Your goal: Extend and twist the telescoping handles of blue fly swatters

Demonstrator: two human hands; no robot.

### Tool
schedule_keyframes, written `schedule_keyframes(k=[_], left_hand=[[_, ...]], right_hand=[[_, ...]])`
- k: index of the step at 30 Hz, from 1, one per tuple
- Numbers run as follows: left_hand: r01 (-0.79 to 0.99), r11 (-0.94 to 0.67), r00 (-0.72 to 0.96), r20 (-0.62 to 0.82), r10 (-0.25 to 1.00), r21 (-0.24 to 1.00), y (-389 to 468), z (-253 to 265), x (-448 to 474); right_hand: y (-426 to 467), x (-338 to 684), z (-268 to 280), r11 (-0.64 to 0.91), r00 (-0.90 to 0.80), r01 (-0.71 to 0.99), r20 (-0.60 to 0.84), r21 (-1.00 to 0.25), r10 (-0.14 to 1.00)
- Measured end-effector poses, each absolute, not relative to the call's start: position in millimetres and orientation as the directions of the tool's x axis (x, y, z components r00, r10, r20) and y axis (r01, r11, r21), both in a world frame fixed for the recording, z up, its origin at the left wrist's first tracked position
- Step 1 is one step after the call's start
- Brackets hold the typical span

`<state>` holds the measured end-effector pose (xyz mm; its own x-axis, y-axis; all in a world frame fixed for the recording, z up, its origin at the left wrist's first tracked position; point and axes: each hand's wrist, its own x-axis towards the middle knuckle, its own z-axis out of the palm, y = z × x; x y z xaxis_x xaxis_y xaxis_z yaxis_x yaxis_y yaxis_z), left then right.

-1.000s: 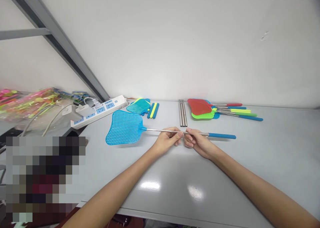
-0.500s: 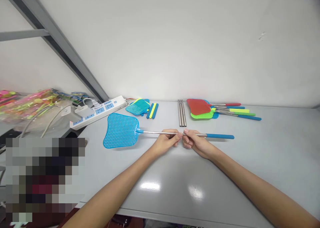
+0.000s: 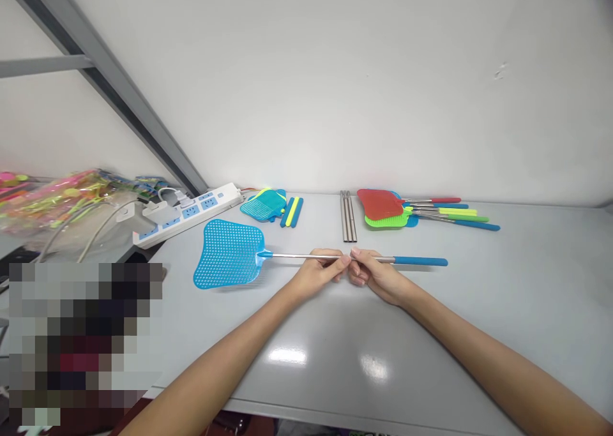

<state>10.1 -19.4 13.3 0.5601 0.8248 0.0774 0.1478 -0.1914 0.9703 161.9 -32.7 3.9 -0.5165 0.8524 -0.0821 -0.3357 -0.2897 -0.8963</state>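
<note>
A blue fly swatter [image 3: 230, 255] lies crosswise in front of me, its perforated head to the left and its blue grip to the right. My left hand [image 3: 322, 271] pinches the thin metal rod between thumb and fingers. Right beside it, my right hand [image 3: 376, 274] is closed on the thicker part of the rod, near the grip. Both sets of fingertips almost meet at the rod's middle, hiding that stretch. Behind my hands lie several bare metal tubes [image 3: 348, 216].
Fly swatters with red, green and blue heads [image 3: 382, 205] are stacked at the back right. Loose swatter heads [image 3: 264, 206] and coloured grips [image 3: 292, 212] lie at the back left. A white power strip [image 3: 191, 212] with plugs stands left of them, near bagged colourful items [image 3: 71, 200].
The swatter's head has shifted slightly left and toward me, its outline tilting a little. Both hands keep their hold on the rod in nearly the same place.
</note>
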Motion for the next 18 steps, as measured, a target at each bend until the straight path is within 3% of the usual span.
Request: schedule_keyframes(k=[4,18], left_hand=[[0.148,-0.200,0.566,0.083,0.820,0.969,-20.6,14.8,11.6],[0.121,-0.166,0.591,0.063,0.804,0.979,-22.2,19.0,10.7]], right_hand=[[-37.0,156.8,3.8,-0.380,-0.574,-0.370,-0.113,-0.848,0.811],[-37.7,155.7,4.9,-0.380,-0.566,-0.392,-0.106,-0.837,0.817]])
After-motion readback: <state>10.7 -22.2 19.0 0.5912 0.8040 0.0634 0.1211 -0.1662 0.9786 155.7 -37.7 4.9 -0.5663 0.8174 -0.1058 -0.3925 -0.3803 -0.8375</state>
